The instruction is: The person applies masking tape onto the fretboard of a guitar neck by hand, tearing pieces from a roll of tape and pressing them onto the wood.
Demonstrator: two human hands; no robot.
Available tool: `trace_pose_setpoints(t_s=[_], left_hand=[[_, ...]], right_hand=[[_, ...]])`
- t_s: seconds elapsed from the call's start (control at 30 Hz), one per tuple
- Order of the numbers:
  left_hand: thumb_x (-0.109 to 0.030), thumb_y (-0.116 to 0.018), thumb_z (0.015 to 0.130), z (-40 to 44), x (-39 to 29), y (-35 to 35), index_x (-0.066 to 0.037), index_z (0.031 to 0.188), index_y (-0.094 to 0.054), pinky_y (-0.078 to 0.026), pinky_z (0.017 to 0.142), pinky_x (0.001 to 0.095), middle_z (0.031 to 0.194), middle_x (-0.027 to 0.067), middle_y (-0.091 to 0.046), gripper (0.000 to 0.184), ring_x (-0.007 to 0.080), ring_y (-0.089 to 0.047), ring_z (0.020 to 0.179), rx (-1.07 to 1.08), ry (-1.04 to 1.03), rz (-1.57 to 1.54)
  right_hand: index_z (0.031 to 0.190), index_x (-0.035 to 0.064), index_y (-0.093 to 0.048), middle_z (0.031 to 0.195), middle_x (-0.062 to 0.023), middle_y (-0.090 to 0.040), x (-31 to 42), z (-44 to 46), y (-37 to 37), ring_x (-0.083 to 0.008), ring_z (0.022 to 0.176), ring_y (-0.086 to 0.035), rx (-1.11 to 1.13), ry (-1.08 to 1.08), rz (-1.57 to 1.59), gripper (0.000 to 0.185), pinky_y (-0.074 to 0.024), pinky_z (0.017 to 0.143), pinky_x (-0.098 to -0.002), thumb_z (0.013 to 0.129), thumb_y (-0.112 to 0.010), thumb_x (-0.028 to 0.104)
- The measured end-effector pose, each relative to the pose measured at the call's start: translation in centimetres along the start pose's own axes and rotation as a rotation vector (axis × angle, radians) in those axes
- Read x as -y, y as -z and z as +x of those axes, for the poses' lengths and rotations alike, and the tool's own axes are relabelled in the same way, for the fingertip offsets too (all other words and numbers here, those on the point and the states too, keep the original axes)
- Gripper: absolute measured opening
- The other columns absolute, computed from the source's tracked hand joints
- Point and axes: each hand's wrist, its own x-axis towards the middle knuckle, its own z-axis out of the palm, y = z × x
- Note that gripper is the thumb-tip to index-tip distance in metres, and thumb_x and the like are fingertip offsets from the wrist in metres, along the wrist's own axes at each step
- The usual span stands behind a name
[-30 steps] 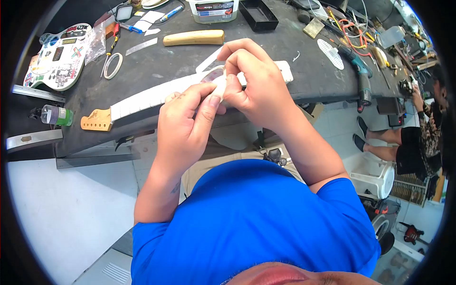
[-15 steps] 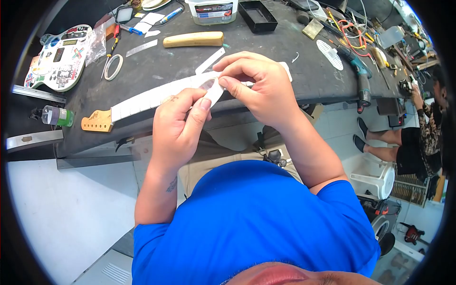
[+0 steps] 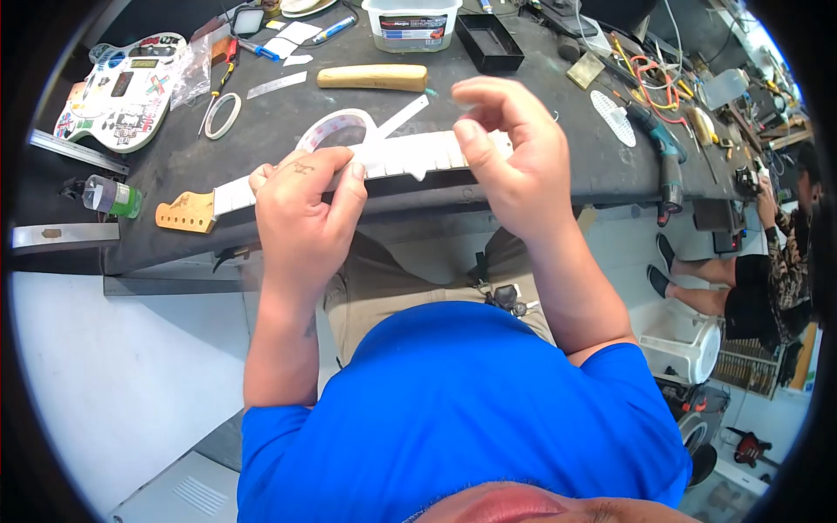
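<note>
A guitar neck with a wooden headstock [image 3: 186,213] lies along the bench's front edge. White strips cover its fretboard [image 3: 392,157]. My left hand [image 3: 305,192] is closed on a roll of white tape [image 3: 336,125], which rises behind the fingers above the neck. A small white pointed end [image 3: 418,174] hangs over the neck's near edge; whether it joins the roll I cannot make out. My right hand [image 3: 521,161] is raised at the neck's right end, thumb and fingers apart with nothing visible between them. Behind the neck is a flat white strip [image 3: 404,117].
Behind the neck lie a wooden block [image 3: 372,78], a plastic tub [image 3: 411,26] and a black tray [image 3: 488,44]. A stickered guitar body [image 3: 122,96] and another tape roll [image 3: 222,116] are left. Rightward are a power driver [image 3: 664,157] and a seated person [image 3: 767,253].
My hands have moved apart: the left lower and leftward with the tape roll, the right away to the right with its fingers opened. The view has shifted slightly.
</note>
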Motion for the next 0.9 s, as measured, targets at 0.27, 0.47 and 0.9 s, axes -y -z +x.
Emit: trace_pose_setpoints(t_s=[0.27,0.47,0.9], left_hand=[[-0.014,-0.078,0.096,-0.1,-0.9,-1.2,-0.008,0.108,-0.083,-0.039,0.081,0.0460,0.096,0.0086,-0.082,0.014,0.0302,-0.073,0.089,-0.059,-0.062,0.052],[-0.015,-0.068,0.103,-0.8,-1.5,-1.1,-0.007,0.122,-0.079,-0.043,0.089,0.0511,0.113,0.0143,-0.081,0.023,0.0354,-0.074,0.102,0.069,0.016,0.090],[-0.021,-0.072,0.099,4.2,7.9,-4.1,-0.008,0.111,-0.088,-0.058,0.102,0.0465,0.124,0.0156,-0.083,0.023,0.0347,-0.074,0.116,0.099,0.338,0.087]], right_hand=[[0.112,0.0018,-0.075,0.115,-0.0174,-0.078,1.1,-0.5,-4.5,-0.0414,0.106,-0.074,0.126,0.305,-0.092,0.023,-0.0600,0.093,-0.0485,0.092,-0.082,0.011],[0.098,0.0044,-0.080,0.106,-0.0126,-0.083,1.1,-0.8,-5.5,-0.0356,0.092,-0.078,0.013,0.366,-0.208,0.017,-0.0626,0.082,-0.0450,0.082,-0.086,0.003],[0.109,0.0034,-0.065,0.147,-0.0239,-0.063,1.7,-2.5,-2.9,-0.0360,0.132,-0.063,0.010,0.295,0.177,0.022,-0.0503,0.113,-0.0476,0.088,-0.069,0.008]])
